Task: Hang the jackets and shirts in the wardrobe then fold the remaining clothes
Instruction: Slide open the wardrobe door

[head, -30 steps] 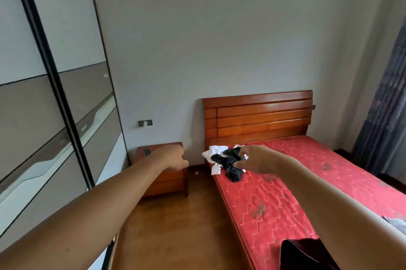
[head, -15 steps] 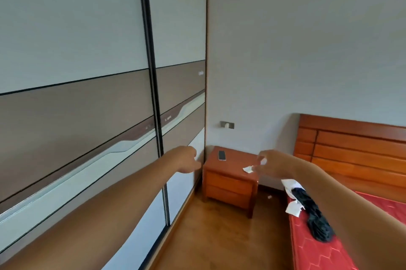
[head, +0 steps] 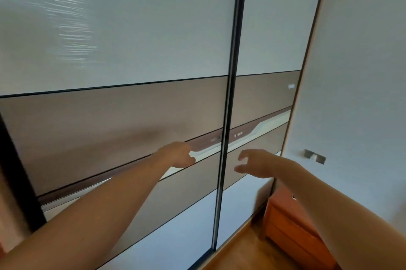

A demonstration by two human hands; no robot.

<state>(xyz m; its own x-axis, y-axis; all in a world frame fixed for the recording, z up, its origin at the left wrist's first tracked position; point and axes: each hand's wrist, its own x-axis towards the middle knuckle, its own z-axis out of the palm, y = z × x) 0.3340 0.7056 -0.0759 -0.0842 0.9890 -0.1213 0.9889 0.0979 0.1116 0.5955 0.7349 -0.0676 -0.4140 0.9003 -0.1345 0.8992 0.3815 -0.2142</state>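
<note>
Centre frame, wardrobe (head: 136, 27) shut: I am watching left hand (head: 178, 155), seemingly clenched empty; right hand (head: 254, 163) released; hanging, folding pending.

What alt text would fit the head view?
Two bare arms reach toward sliding wardrobe doors: the left hand is curled by the doors' pale wavy stripe, the right hand open just right of the dark divider. An orange bedside table stands at lower right.

Bare left forearm (head: 105, 210), bare right forearm (head: 325, 199), bare left grip (head: 178, 155), bare right grip (head: 256, 164).
</note>
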